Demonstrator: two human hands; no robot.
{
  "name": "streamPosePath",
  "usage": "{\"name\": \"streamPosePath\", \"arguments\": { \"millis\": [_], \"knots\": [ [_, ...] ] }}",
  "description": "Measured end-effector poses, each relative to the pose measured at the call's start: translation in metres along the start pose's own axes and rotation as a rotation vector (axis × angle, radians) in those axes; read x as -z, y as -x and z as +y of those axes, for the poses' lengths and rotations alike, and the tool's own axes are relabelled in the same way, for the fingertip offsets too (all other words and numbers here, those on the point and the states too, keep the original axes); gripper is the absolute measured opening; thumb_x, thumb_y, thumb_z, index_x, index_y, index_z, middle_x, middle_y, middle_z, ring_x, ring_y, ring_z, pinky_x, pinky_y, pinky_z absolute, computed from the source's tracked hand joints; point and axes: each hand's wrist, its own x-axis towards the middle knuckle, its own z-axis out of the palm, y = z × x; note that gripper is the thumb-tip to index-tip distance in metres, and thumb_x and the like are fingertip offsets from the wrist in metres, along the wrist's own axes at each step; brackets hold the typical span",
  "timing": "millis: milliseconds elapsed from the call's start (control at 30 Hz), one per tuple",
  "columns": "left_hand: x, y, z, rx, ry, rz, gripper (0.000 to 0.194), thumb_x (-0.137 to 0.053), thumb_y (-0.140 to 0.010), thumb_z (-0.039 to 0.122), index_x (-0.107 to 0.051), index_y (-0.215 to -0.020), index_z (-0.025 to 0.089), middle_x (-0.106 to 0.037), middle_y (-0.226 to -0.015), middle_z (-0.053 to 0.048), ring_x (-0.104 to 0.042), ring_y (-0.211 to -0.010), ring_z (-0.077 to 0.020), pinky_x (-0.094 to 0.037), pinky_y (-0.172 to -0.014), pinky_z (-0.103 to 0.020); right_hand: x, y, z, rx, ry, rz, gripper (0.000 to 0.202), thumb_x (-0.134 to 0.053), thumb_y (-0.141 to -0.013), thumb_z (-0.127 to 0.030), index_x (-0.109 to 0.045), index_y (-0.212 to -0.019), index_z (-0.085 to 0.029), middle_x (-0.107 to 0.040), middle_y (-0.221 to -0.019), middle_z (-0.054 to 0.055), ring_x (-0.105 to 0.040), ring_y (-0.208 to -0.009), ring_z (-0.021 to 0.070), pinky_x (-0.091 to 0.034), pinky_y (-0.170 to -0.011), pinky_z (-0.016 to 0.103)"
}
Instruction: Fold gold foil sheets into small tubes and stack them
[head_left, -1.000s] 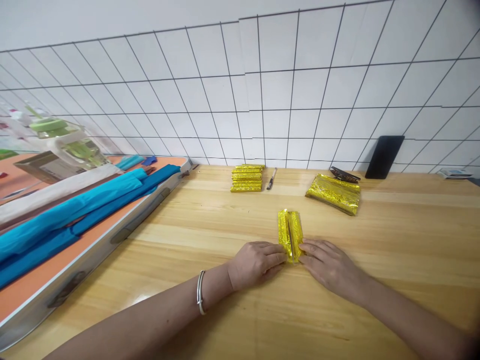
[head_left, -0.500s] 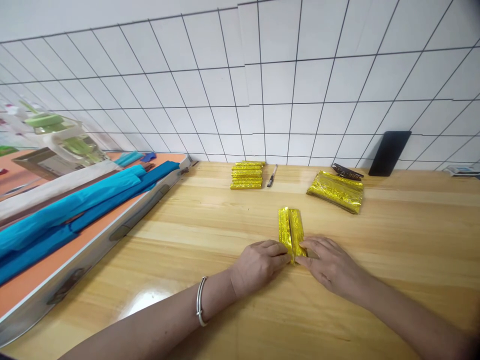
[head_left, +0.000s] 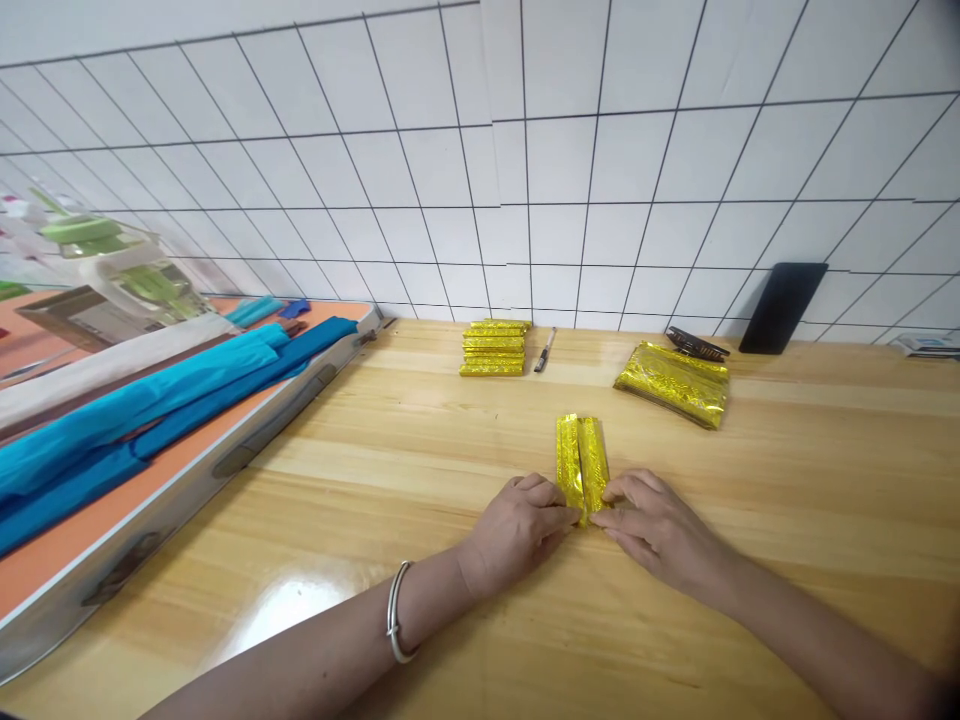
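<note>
A shiny gold foil sheet (head_left: 592,455), folded in from both sides with a narrow gap down its middle, lies on the wooden table. My left hand (head_left: 517,525) has its fingers closed on the near left edge of the foil. From the right, my right hand (head_left: 656,520) pinches the near right edge with thumb and fingers. Farther back lie several narrow folded gold strips (head_left: 493,350) in a row, with a pen (head_left: 545,350) beside them. A stack of gold foil sheets (head_left: 675,385) sits at the back right.
A dark clip-like object (head_left: 697,345) lies behind the foil stack. Against the tiled wall leans a black phone-like slab (head_left: 784,307). On the left, an orange-topped surface (head_left: 191,440) with a raised clear edge bears blue rolls (head_left: 150,400), a cardboard box (head_left: 71,318) and a green-lidded bottle (head_left: 86,235).
The right side of the folded foil looks narrower, its outer edge drawn inward. My right hand's fingers have shifted slightly. The whole view has moved a little.
</note>
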Motion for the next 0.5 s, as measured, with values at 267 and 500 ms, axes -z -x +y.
{"name": "streamPosePath", "arguments": {
  "millis": [267,500],
  "knots": [
    [-0.0012,0.0008,-0.0014,0.043,0.015,0.029,0.02,-0.047,-0.09,0.023,-0.065,-0.098,0.021,-0.06,-0.084,-0.005,-0.052,-0.083,-0.0166,-0.041,-0.077,-0.03,0.0007,-0.0029,0.0004,-0.016,-0.038,0.002,0.025,-0.055,-0.083,-0.018,-0.064,-0.105,-0.029,-0.059,-0.098,0.006,-0.053,-0.092,0.0199,-0.045,-0.079,0.036],
    [-0.0026,-0.0016,0.0024,0.107,0.02,0.039,0.018,-0.046,-0.09,0.022,-0.064,-0.09,0.019,-0.058,-0.08,-0.005,-0.051,-0.08,-0.0163,-0.04,-0.075,-0.029,0.0004,-0.0083,0.0011,-0.056,-0.104,0.019,0.02,-0.052,-0.086,-0.022,-0.068,-0.096,-0.028,-0.062,-0.09,0.004,-0.053,-0.086,0.018,-0.043,-0.076,0.033]
  ]
}}
